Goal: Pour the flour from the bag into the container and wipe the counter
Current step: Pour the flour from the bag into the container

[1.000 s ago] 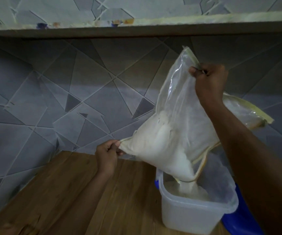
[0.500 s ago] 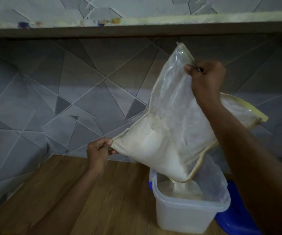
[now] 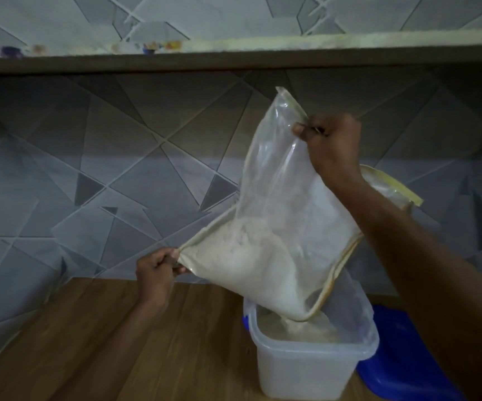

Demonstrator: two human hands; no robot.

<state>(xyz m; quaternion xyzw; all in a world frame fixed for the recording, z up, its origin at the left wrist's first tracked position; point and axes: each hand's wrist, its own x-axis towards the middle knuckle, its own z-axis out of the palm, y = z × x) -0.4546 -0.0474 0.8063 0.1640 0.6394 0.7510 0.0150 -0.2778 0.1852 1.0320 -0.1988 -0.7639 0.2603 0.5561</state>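
Note:
A clear plastic bag of flour [image 3: 268, 235] hangs tilted above a translucent white container [image 3: 306, 369] on the wooden counter [image 3: 153, 348]. Its open mouth dips into the container, and flour runs out into a pile inside. My left hand [image 3: 156, 270] pinches the bag's lower left corner. My right hand [image 3: 329, 146] grips the top edge of the bag, holding it high. Most of the flour sits in the bag's lower half; the upper part is see-through.
A blue lid [image 3: 402, 354] lies on the counter right of the container, partly behind my right forearm. A grey tiled wall [image 3: 103, 169] rises at the back, with a shelf [image 3: 234, 56] overhead. Bare wood stretches left of the container.
More flour has run from the bag into the container. Both hands keep their hold on the bag, and the whole scene sits slightly lower and more to the left in view.

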